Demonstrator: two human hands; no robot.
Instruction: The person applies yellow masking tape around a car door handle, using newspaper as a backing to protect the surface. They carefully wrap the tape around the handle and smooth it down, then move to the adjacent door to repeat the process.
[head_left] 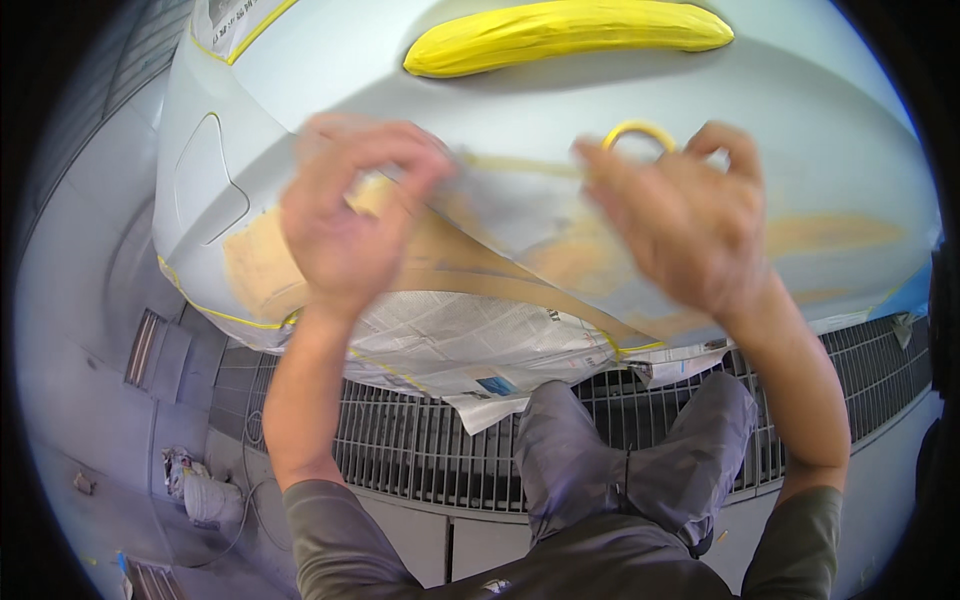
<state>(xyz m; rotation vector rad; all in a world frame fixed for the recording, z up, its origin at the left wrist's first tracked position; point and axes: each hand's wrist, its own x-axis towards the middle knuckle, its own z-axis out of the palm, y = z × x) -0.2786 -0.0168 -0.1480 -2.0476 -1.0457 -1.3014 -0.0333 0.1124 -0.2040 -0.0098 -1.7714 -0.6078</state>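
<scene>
Between my hands runs a strip of yellow masking tape [525, 166], blurred by motion, in front of a grey-white car bumper [480, 115]. Thumb and fingers of my left hand [345, 215] are pinched at the strip's left end. My right hand [690, 220] grips the roll of yellow masking tape [640, 128], whose upper rim shows above the fingers; the rest of it is hidden. Tan sanded patches [580, 255] mark the bumper below and beside the hands. Both hands are smeared by movement.
A long light-shaped part [570, 36] wrapped in yellow tape lies across the bodywork above. Newspaper masking [450, 325] hangs under the bumper. My legs [600, 460] stand over a floor grating [420, 440]. A wrapped bundle [208, 495] and a hose are at the lower left.
</scene>
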